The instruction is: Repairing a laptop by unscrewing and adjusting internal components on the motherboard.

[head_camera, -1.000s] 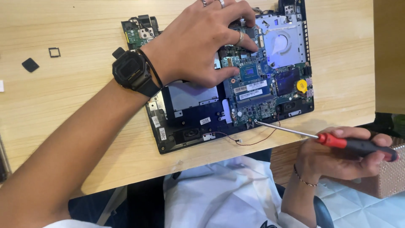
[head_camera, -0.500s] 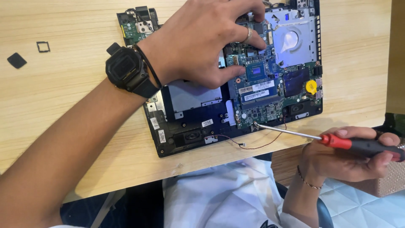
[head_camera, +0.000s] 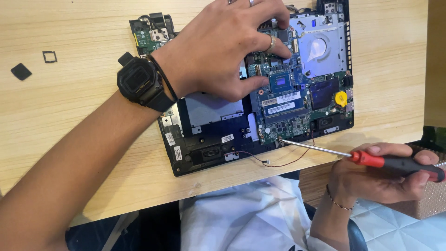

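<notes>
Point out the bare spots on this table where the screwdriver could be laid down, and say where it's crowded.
Bare wood lies on the table left of the opened laptop, apart from two small black pieces near the left edge. A narrower strip runs right of the laptop to the table's edge. The middle is crowded: the left hand rests on the board, and the right hand holds the screwdriver at the near edge.

Two hands: left hand (head_camera: 223, 49), right hand (head_camera: 378, 179). One screwdriver (head_camera: 367, 158), red-and-black handle. One opened laptop base (head_camera: 209, 148). One blue circuit board (head_camera: 288, 97) inside. One yellow coin cell (head_camera: 341, 98). One black wristwatch (head_camera: 139, 83). Two rings on left hand. Two small black parts on table (head_camera: 69, 153): one solid square (head_camera: 21, 71), one hollow square frame (head_camera: 49, 56).
</notes>
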